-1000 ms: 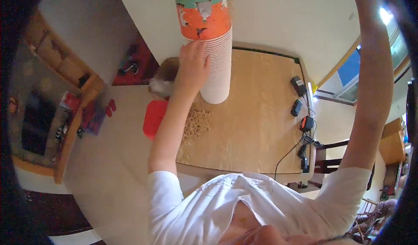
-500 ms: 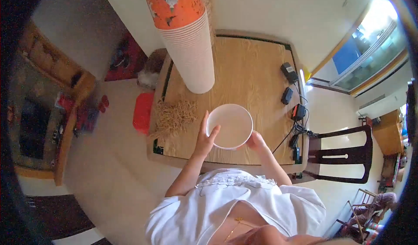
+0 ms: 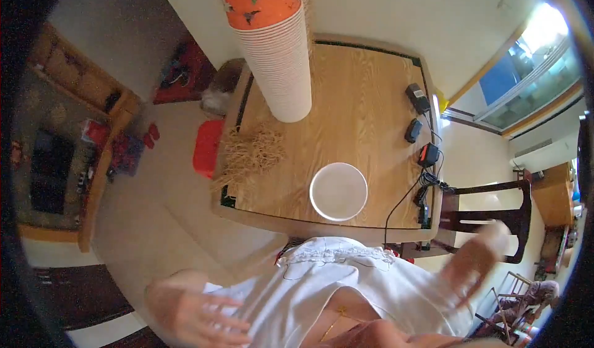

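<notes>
pale wall (image 3: 383, 8) | beige floor (image 3: 167, 168) | dark chair (image 3: 476, 215) right | bright window (image 3: 538, 88) upper right

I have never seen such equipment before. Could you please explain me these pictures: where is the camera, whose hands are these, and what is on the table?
There is no robot here: a person works with two bare hands. All the pictures come from one wide fisheye camera on the person's head, looking down, so straight edges look bent.

On the wooden table stands one white bowl, open side up. Behind it is a tall stack of white containers with a torn orange covering near the top. Pale brown strands lie at the left, black adapters at the right.

The left hand and right hand are blurred, away from the bowl; I see nothing held.
</notes>
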A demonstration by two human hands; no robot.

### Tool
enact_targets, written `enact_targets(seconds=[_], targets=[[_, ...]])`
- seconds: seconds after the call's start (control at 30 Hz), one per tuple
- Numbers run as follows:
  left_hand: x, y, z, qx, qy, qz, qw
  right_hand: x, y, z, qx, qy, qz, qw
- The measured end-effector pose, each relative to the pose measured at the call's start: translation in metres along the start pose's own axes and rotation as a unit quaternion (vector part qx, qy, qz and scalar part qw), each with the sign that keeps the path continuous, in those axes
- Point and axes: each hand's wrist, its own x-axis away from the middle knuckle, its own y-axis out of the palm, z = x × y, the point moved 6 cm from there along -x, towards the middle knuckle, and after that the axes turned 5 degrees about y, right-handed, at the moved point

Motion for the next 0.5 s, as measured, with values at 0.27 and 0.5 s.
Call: enact_targets(seconds=[0.27, 0.5], targets=[[0.136, 0.061, 0.069, -0.008, -0.117, 0.184, 0.976, 0.007, -0.021, -0.017, 0.142, 0.009, 0.101, 0.985], [0.230, 0.070, 0.099, 0.002, -0.195, 0.340, 0.920, 0.004, -0.035, 0.023, 0.085, 0.119, 0.154, 0.977]])
